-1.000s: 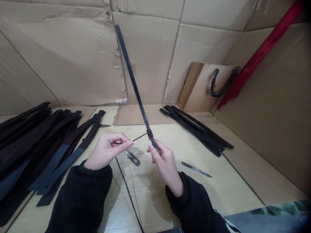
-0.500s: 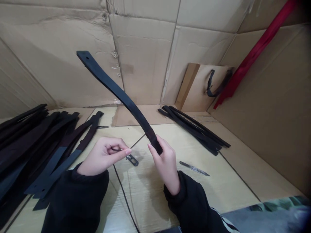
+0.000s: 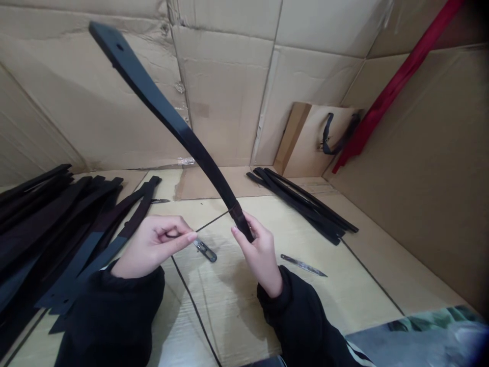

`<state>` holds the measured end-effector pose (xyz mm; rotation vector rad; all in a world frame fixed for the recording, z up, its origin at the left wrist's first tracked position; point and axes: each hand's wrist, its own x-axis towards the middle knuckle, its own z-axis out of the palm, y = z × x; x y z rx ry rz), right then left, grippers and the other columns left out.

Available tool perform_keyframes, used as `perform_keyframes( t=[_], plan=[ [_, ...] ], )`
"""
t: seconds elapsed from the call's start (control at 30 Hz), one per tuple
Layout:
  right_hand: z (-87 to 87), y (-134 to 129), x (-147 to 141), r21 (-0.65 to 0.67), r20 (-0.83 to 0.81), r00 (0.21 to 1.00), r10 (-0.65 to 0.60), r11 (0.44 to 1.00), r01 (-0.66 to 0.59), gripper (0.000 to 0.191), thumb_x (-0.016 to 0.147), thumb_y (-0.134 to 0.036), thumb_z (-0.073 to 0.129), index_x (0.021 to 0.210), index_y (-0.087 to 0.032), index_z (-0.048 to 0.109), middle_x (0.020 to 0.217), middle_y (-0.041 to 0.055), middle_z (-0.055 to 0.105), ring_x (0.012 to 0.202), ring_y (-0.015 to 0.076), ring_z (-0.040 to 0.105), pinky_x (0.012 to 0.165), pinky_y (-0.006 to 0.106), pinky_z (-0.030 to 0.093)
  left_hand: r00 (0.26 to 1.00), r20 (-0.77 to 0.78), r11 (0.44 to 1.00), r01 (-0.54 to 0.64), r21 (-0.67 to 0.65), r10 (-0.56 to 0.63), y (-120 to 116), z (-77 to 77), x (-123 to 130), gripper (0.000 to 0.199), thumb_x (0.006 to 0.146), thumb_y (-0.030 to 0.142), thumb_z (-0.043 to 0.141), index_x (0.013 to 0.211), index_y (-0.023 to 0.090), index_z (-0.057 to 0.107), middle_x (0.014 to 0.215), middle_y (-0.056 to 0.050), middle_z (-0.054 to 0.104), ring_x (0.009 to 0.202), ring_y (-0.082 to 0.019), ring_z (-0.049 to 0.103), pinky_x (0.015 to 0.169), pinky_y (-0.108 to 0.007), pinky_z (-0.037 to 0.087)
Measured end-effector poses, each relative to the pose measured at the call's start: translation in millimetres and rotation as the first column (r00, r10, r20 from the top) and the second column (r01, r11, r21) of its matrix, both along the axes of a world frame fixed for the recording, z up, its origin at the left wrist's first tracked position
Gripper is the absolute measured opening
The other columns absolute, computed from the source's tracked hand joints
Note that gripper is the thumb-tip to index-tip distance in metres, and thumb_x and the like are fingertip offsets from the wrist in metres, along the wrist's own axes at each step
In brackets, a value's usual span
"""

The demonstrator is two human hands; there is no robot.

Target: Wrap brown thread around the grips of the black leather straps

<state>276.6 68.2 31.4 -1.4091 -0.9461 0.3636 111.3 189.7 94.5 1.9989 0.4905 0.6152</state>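
Two bare hands at work over a pale table (image 3: 229, 300), dark sleeves on both arms. Left hand (image 3: 153, 245): thumb and fingers pinched on a thin dark cord (image 3: 211, 223). The cord runs from the pinch up to the right, taut, to a brownish band (image 3: 236, 210) around a long curved strip (image 3: 183, 135); a slack length hangs below the left hand toward the near edge. Right hand (image 3: 262, 248): fingers and thumb closed around the strip's lower end, just below the band. The strip is held up over the table, tilted, its far end up and to the left against the cardboard wall (image 3: 229, 86). That end is blue-grey with a small hole; the rest is nearly black.

On the table between the hands, thread snips (image 3: 207, 251), close by the left fingertips. Right of the right hand, a narrow pointed blade (image 3: 304, 265) lies flat. Far left, a heap of similar dark strips (image 3: 72, 219), overlapping, some with blue-grey ends. Far right, a smaller bundle of black strips (image 3: 301, 204). Behind it, a brown paper bag (image 3: 311, 137) with a dark handle. Upper right, a red strip (image 3: 401, 84) slants along the cardboard.
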Motion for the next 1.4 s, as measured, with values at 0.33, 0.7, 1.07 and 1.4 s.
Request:
perform_keyframes(
  t=[0.33,0.7,1.07,1.4],
  plan=[
    [6.6,-5,-10,0.148,-0.352,0.850,0.391,0.920,-0.362,0.028,0.084,-0.038,0.060,0.100,-0.016,0.054,0.072,-0.0020,0.054,0.046,0.0028,0.040,0.045,0.019,0.033,0.999,-0.052,0.999,0.011,-0.035,-0.012,0,-1.2,-3,0.027,0.071,0.033,0.064,0.057,0.010,0.061,0.046,0.004,0.036,0.043,-0.003,0.026,0.040,-0.015,0.019],
    [7.0,-10,-15,0.244,-0.411,0.650,0.640,0.764,-0.598,0.033,0.092,-0.041,0.047,0.101,-0.011,0.058,0.063,-0.0020,0.051,0.041,0.0033,0.039,0.041,0.019,0.027,0.997,0.036,0.997,-0.074,0.002,0.074,6,-6.8,-4,0.024,0.071,0.032,0.065,0.059,0.011,0.062,0.047,0.003,0.041,0.042,-0.002,0.030,0.039,-0.014,0.021],
    [12.6,-15,-15,0.230,-0.487,0.542,0.685,0.699,-0.678,0.035,0.091,-0.045,0.047,0.098,-0.012,0.055,0.061,-0.0029,0.048,0.039,0.0034,0.035,0.038,0.018,0.024,0.989,0.096,0.994,-0.108,-0.027,0.110,13,-16.6,-6,0.024,0.072,0.033,0.067,0.061,0.012,0.063,0.048,0.003,0.043,0.041,-0.001,0.026,0.038,-0.015,0.017],
    [11.6,-17,-16,0.278,-0.524,0.471,0.710,0.665,-0.693,0.034,0.091,-0.044,0.048,0.097,-0.013,0.057,0.058,-0.0036,0.048,0.037,0.0027,0.033,0.036,0.017,0.022,1.000,0.018,0.997,-0.010,-0.081,0.012,8,-12.4,-4,0.030,0.072,0.037,0.066,0.057,0.011,0.060,0.044,0.004,0.037,0.042,-0.003,0.025,0.041,-0.016,0.017]
  ],
)
